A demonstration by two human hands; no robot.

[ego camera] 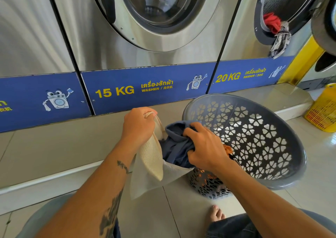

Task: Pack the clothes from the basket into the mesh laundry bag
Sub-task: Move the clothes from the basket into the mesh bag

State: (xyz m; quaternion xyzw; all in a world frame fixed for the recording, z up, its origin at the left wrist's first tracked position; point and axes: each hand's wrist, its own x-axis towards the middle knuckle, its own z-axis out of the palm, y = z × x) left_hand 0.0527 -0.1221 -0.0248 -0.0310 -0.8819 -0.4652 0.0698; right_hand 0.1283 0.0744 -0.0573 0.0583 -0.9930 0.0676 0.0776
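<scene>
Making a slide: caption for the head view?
Left hand holds the mesh laundry bag open; right hand grips a navy garment at its mouth.

We look through a single wide-angle camera worn on the head, tilted forward and down from low, near the floor. We face the row of washers (145,37) at twelve o'clock, their steel fronts bowed by the lens. Our forearms enter from six o'clock. The left hand (138,126) on the mesh bag (152,157) and the right hand (205,146) on the navy garment (176,146) sit close, just below centre. The grey basket (263,137) lies near at four o'clock, a bare foot (215,214) at five.
</scene>
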